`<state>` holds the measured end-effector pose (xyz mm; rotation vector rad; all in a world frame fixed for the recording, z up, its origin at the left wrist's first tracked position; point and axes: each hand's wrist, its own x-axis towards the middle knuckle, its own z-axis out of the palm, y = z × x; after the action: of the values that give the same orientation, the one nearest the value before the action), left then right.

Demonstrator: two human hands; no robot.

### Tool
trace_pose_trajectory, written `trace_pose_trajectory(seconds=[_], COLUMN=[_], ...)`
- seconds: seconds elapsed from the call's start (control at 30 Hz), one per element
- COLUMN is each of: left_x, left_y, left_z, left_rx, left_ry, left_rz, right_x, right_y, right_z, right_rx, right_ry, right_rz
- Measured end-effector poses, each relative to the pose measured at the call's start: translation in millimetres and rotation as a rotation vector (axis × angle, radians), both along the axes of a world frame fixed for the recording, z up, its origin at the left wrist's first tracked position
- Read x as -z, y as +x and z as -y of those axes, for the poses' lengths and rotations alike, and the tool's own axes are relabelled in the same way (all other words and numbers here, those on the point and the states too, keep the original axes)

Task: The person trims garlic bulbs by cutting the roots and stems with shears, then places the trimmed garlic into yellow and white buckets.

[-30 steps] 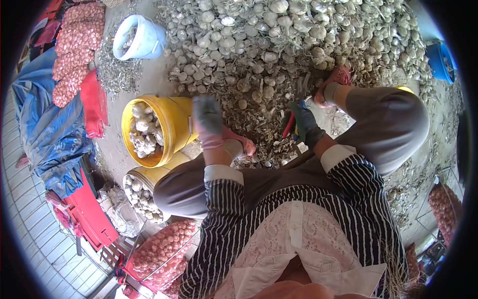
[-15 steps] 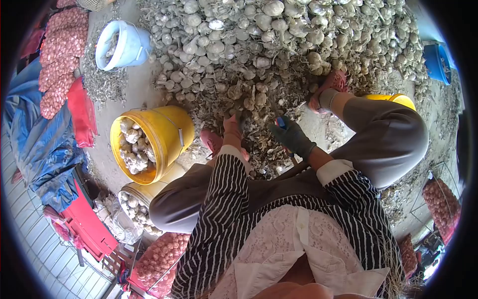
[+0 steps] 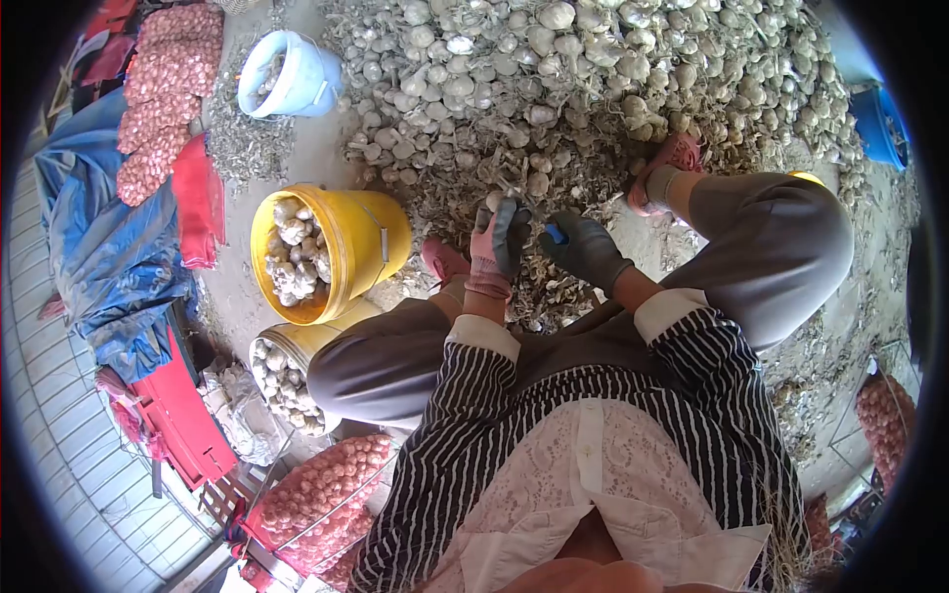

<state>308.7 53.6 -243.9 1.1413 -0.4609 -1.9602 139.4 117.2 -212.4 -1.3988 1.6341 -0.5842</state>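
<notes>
My left hand [image 3: 497, 241], in a pink and grey glove, is closed on a garlic bulb [image 3: 495, 201] at its fingertips, just in front of my knees. My right hand [image 3: 583, 249], in a dark glove, grips shears with blue handles [image 3: 555, 233] right beside it; the blades are hidden between the hands. Both hands hover over trimmed stalks and skins [image 3: 539, 296] at the foot of a large heap of garlic bulbs [image 3: 593, 69].
A yellow bucket [image 3: 381, 237] of trimmed garlic lies tilted to my left, a second one [image 3: 306, 346] below it. A pale blue bucket [image 3: 297, 74], red mesh sacks of garlic [image 3: 163, 99], a blue tarp [image 3: 94, 247] and red crates [image 3: 183, 420] lie further left. A blue tub [image 3: 880, 124] is at the right.
My left hand went from beside the yellow bucket out to the heap, then came back holding a garlic bulb next to the right hand. The right hand kept the shears.
</notes>
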Motion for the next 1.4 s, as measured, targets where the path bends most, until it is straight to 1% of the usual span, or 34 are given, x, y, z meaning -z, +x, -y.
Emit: trace_pose_trajectory(seconds=[0.03, 0.07, 0.1, 0.13, 0.2, 0.23, 0.27, 0.3, 0.33, 0.37, 0.4, 0.43, 0.47, 0.5, 0.53, 0.6, 0.63, 0.7, 0.73, 0.8, 0.93, 1.0, 1.03, 1.1, 1.13, 1.2, 1.23, 1.27, 1.3, 1.33, 1.4], left_x=[-1.0, -5.0, -8.4, -11.4, -18.2, -21.8, -23.5, -7.4, 10.2, 9.2, 8.2, 7.7, -0.7, -10.9, -6.0, 2.7, 6.2, -21.9, -25.3, -25.5, -14.3, -8.2, -3.8, 4.6, 8.3, -11.1, -25.4, -29.2, -33.7, -38.7, -19.5], left_y=[-1.1, -3.3, -5.5, -6.8, -5.7, -2.6, 0.0, 7.0, 12.9, 11.6, 11.1, 10.9, 8.1, 4.6, 7.1, 11.2, 14.2, 8.4, 8.2, 9.0, 11.7, 12.2, 10.3, 5.1, 4.8, -2.6, -0.9, 5.4, 14.1, 23.6, 72.7], left_z=[-1.1, -1.3, -2.3, -4.5, -8.4, -9.9, -10.1, -7.3, -1.1, 3.0, 2.5, 0.7, -0.2, -0.2, -0.1, 1.4, -2.1, -5.1, -5.8, -7.7, -11.4, -13.3, -14.7, -15.7, -15.6, -17.6, -19.8, -16.2, -10.8, -2.7, 28.9], left_rx=[-0.015, -0.028, -0.026, -0.057, -0.092, -0.094, -0.096, -0.097, -0.039, 0.021, 0.020, 0.090, 0.163, 0.163, 0.164, 0.162, 0.163, 0.139, 0.138, 0.150, 0.196, 0.247, 0.254, 0.284, 0.286, 0.183, 0.131, 0.120, 0.019, -0.078, 0.015], left_ry=[-0.023, -0.043, -0.049, -0.041, -0.034, -0.028, -0.020, -0.017, -0.290, -0.562, -0.556, -0.604, -0.648, -0.590, -0.582, -0.638, -0.631, -0.544, -0.540, -0.540, -0.488, -0.502, -0.508, -0.545, -0.552, -0.186, -0.136, -0.139, -0.173, -0.206, -0.782], left_rz=[-0.082, -0.166, -0.170, -0.176, -0.183, -0.065, 0.051, 0.047, 0.329, 0.609, 0.604, 0.810, 1.017, 1.015, 1.015, 1.078, 1.079, 0.938, 0.940, 0.955, 0.922, 1.027, 1.026, 0.658, 0.659, 0.246, 0.166, 0.168, 0.184, 0.198, 0.639], right_x=[0.4, 2.3, 4.4, 7.1, 5.4, 5.7, -3.3, -12.0, -19.7, -27.2, -31.1, -31.4, -31.2, -30.2, -28.2, -23.6, -22.2, -20.9, -20.6, -19.7, -7.7, 1.9, 6.1, 8.4, 12.5, 23.3, 26.1, 25.0, 24.1, 23.3, 14.1], right_y=[3.4, 8.3, 11.1, 12.3, 13.6, 11.4, 5.6, 0.1, -3.8, -7.0, -8.3, -7.9, -7.0, -6.0, -5.8, -6.1, -4.2, -0.1, 0.8, 2.1, -3.2, -7.4, -10.6, -14.7, -13.1, -6.1, -6.9, -6.8, -5.1, -5.3, -10.8], right_z=[-2.3, -6.5, -11.1, -16.3, -22.4, -22.9, -19.9, -17.1, -14.8, -12.1, -10.1, -9.1, -8.2, -7.5, -7.5, -7.9, -8.1, -7.2, -7.7, -9.8, -12.9, -9.3, -6.6, 0.6, -1.0, -11.1, -12.7, -13.3, -13.8, -13.9, -13.6], right_rx=[0.003, 0.023, 0.042, 0.042, 0.124, 0.122, 0.104, 0.086, 0.086, 0.023, -0.042, -0.045, -0.087, -0.129, -0.134, -0.190, -0.195, -0.234, -0.236, -0.237, -0.265, -0.268, -0.259, -0.341, -0.336, -0.091, -0.102, -0.023, 0.061, 0.060, 0.048], right_ry=[-0.011, 0.057, 0.127, 0.123, 0.090, 0.090, 0.071, 0.053, 0.056, -0.068, -0.191, -0.185, -0.182, -0.179, -0.173, -0.168, -0.162, -0.077, -0.075, -0.019, 0.016, 0.111, 0.112, 0.173, 0.168, 0.147, 0.142, 0.181, 0.221, 0.217, 0.234], right_rz=[0.001, 0.061, 0.118, 0.114, 0.194, 0.192, 0.101, 0.008, 0.002, -0.173, -0.345, -0.349, -0.424, -0.498, -0.497, -0.522, -0.521, -0.527, -0.525, -0.468, -0.446, -0.369, -0.367, -0.367, -0.367, -0.210, -0.212, -0.144, -0.073, -0.072, -0.013])
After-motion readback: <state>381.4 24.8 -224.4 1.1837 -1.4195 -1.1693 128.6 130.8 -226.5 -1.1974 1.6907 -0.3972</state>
